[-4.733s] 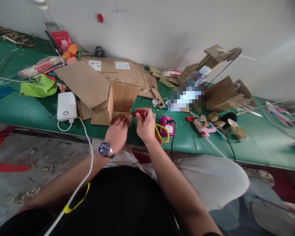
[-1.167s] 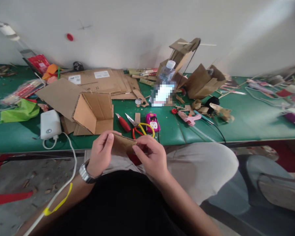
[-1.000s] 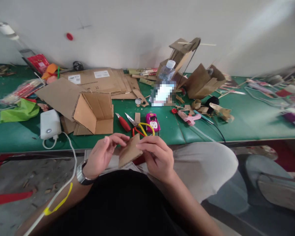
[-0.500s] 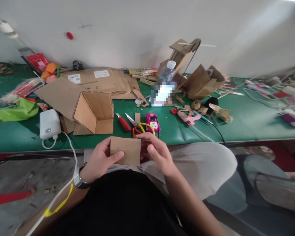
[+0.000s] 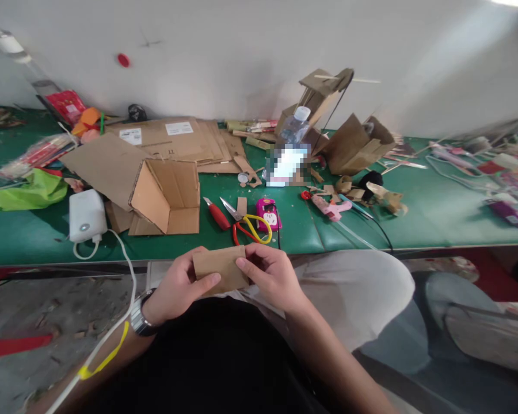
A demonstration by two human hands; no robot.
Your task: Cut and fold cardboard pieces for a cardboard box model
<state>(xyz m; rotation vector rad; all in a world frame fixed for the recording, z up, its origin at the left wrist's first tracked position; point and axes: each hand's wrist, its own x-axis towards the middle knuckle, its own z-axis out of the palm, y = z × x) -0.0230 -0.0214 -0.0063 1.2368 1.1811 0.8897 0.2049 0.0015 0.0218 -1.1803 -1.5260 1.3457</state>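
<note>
A small rectangular cardboard piece [image 5: 219, 266] is held over my lap, just in front of the green table's edge [image 5: 336, 244]. My left hand [image 5: 178, 287] grips its left side, thumb across the front. My right hand [image 5: 271, 275] pinches its right edge with thumb and fingers. On the table just beyond lie a red-handled knife [image 5: 216, 213] and scissors [image 5: 248, 225] with red and yellow handles.
An open cardboard box [image 5: 166, 195] and flat cardboard sheets [image 5: 176, 138] fill the table's left. A white charger [image 5: 85, 214] with a cable, a pink socket [image 5: 268, 213], a water bottle [image 5: 291, 141], a pink glue gun [image 5: 330, 206] and cardboard scraps lie around.
Earlier my right hand worked the red knife at the box. Since then both hands hold the cut cardboard piece, turning it over; it now tilts flatter, with the right hand pinching its edge.
</note>
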